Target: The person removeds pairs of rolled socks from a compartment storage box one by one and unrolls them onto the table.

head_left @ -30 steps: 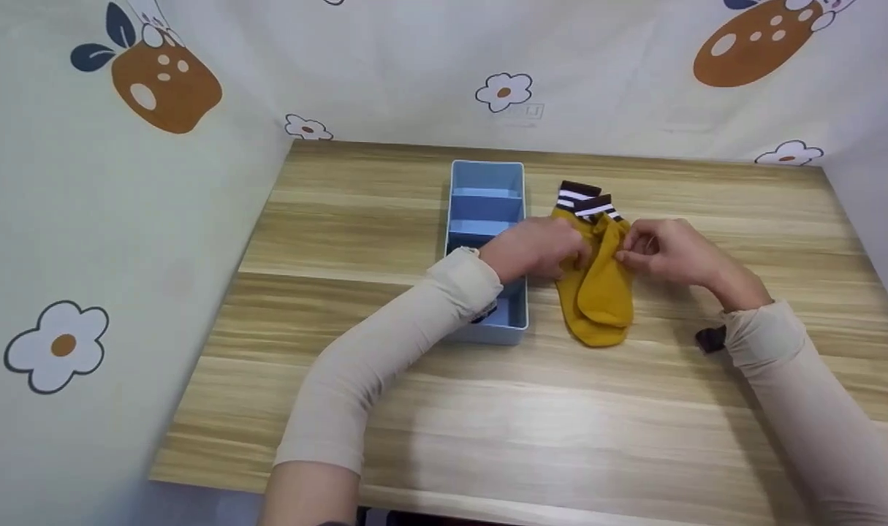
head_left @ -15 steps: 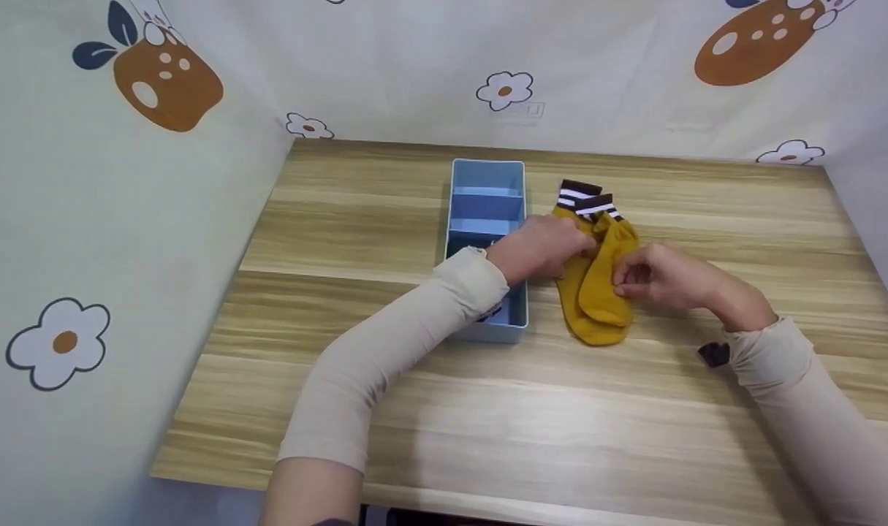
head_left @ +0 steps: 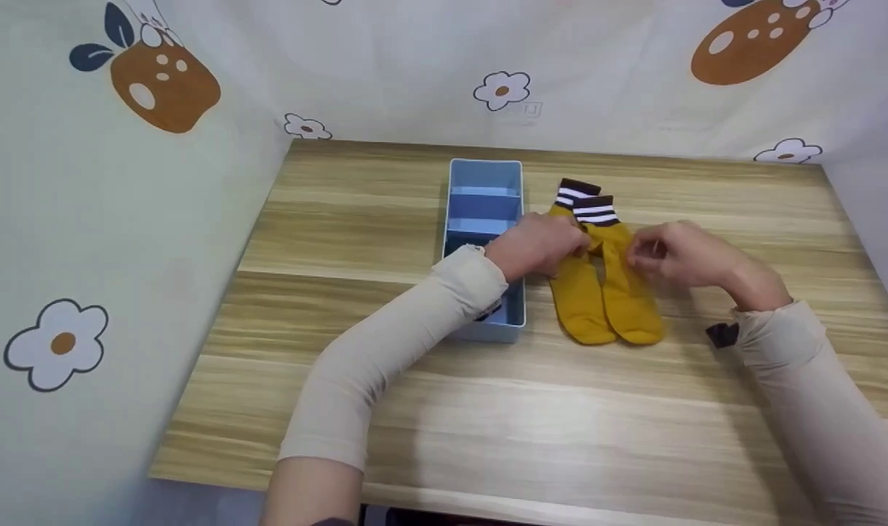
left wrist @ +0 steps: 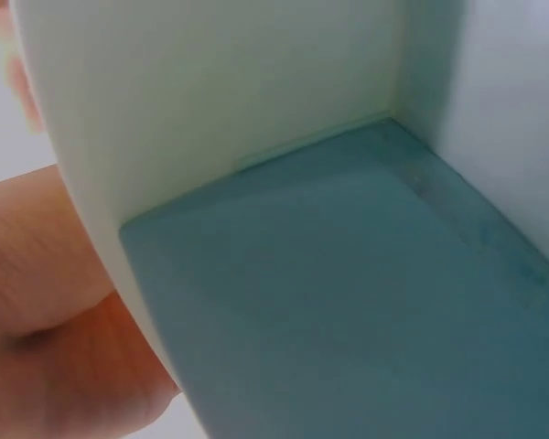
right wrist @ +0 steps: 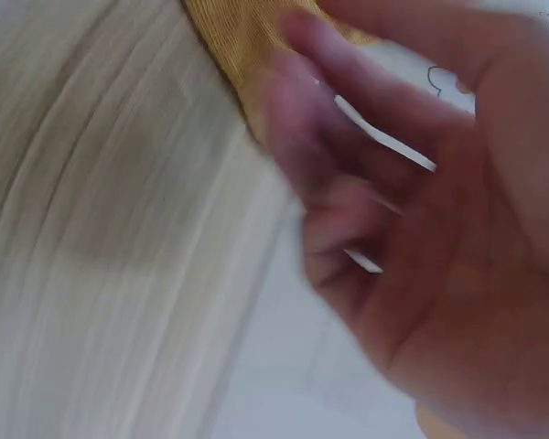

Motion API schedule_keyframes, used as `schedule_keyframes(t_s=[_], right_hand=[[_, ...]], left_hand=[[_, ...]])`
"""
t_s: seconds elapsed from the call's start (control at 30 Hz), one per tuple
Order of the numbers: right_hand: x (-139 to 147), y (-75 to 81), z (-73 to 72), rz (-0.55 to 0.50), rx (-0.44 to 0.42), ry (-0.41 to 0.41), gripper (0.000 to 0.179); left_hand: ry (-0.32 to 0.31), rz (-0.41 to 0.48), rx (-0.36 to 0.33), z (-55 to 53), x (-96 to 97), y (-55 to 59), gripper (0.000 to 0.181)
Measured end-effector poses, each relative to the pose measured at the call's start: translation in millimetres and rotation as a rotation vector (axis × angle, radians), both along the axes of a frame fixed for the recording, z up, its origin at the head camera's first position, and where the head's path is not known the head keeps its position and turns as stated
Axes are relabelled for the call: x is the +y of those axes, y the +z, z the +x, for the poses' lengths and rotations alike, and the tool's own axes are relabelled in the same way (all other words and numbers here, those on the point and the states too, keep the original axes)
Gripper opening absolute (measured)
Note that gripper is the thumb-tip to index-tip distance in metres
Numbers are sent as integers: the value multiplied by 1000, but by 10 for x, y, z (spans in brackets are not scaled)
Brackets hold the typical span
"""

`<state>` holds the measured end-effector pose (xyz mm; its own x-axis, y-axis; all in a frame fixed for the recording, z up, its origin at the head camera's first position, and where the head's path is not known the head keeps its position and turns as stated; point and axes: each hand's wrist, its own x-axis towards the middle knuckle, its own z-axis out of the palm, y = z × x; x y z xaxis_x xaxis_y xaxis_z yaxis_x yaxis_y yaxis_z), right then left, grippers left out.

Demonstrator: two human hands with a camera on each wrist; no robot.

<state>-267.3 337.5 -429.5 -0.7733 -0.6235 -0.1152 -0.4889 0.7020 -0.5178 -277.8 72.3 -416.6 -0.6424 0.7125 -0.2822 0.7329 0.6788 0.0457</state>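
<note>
Two mustard-yellow socks lie side by side on the wooden table, a left sock (head_left: pixel 581 307) and a right sock (head_left: pixel 637 314), their dark striped cuffs toward the back and partly overlapping. My left hand (head_left: pixel 535 245) reaches over the blue box, its curled fingers pinching the socks' fabric just below the cuffs; the fingertips are partly hidden. At the right sock's outer edge is my right hand (head_left: pixel 696 256), fingers loosely bent and blurred. The right wrist view has those fingers (right wrist: pixel 293 101) beside the yellow knit, with gaps between them. Part of my left hand (left wrist: pixel 55 357) shows behind the box wall.
A long blue divided box (head_left: pixel 485 332) stands left of the socks, partly under my left forearm. Something dark and patterned (head_left: pixel 490 310) lies in its front part. Printed cloth walls (head_left: pixel 414 80) border the table (head_left: pixel 327 219) at the back and sides.
The right sock's foot has swung right, from on top of the left sock to beside it. My right hand has gone slightly down, then back up and right. My left hand has barely moved.
</note>
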Motion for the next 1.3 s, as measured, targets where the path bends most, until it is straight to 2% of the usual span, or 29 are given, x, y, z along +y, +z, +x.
schedule_keyframes(t_s=[0.1, 0.17, 0.27, 0.37, 0.43, 0.6, 0.73, 0.83, 0.97, 1.1, 1.2, 1.3], right_hand=[[-79, -45, -143, -12, 87, -65, 32], [-126, -95, -224, -7, 104, -58, 40], [-182, -171, -304, -4, 118, -4, 41], [-208, -214, -327, 26, 156, 21, 41], [-205, -227, -329, 63, 170, 0, 45], [-144, -264, -333, 185, 138, -122, 59], [-77, -306, -350, 206, 102, -200, 68], [-43, -328, -367, 201, 87, -228, 76], [-37, -334, -379, 211, 64, -243, 97], [-53, -325, -378, 241, 26, -243, 111], [-60, -327, -375, 254, 10, -243, 114], [-64, -335, -367, 248, 10, -247, 115]], left_hand=[[7, -14, -32, -13, -9, 9, 47], [13, -20, -49, -10, -12, 17, 49], [17, -11, -67, 13, -17, 30, 50], [12, -6, -52, 37, -15, 37, 51], [8, -16, -36, 46, -11, 41, 49], [20, -56, -10, 44, 7, 40, 45], [33, -69, -12, 46, 14, 41, 40], [41, -81, -10, 45, 18, 46, 38], [47, -113, -4, 41, 26, 46, 38], [52, -137, 3, 49, 20, 43, 53], [61, -132, 5, 54, 14, 35, 70], [68, -132, 6, 56, 11, 30, 74]])
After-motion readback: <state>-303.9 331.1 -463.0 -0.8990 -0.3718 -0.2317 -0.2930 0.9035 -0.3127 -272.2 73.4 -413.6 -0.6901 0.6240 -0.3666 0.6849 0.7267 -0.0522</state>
